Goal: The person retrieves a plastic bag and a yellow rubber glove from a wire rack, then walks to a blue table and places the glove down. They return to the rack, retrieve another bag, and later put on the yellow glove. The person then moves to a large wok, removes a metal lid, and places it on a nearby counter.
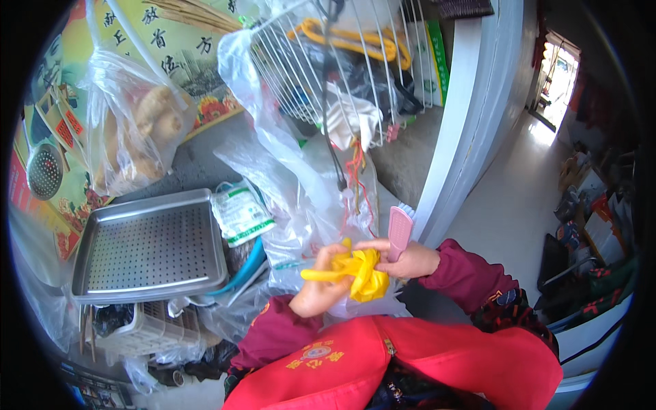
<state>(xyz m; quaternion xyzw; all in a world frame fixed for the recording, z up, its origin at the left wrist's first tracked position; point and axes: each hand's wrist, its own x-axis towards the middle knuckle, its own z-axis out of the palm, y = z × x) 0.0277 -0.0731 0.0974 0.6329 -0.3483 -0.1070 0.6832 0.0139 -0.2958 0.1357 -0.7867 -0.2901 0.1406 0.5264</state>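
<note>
In front of my chest my two hands are close together with a crumpled yellow rubber glove (367, 275) between them. My left hand (316, 295) is closed around the glove, and narrow yellow fingers of it stick out to the left. Opposite it, my right hand (415, 260) pinches the glove's right side. That same hand also grips a pink brush (399, 231), which stands upright with its white bristles at the top right. The right palm and part of the brush's lower end are hidden.
Left of my hands lies a perforated metal tray (147, 239) above a pale plastic basket (154, 326). A white wire basket (335, 68) hangs ahead beside clear plastic bags (301, 212). A bag of pale brown lumps (140, 130) hangs upper left. A white door frame (456, 116) rises at right.
</note>
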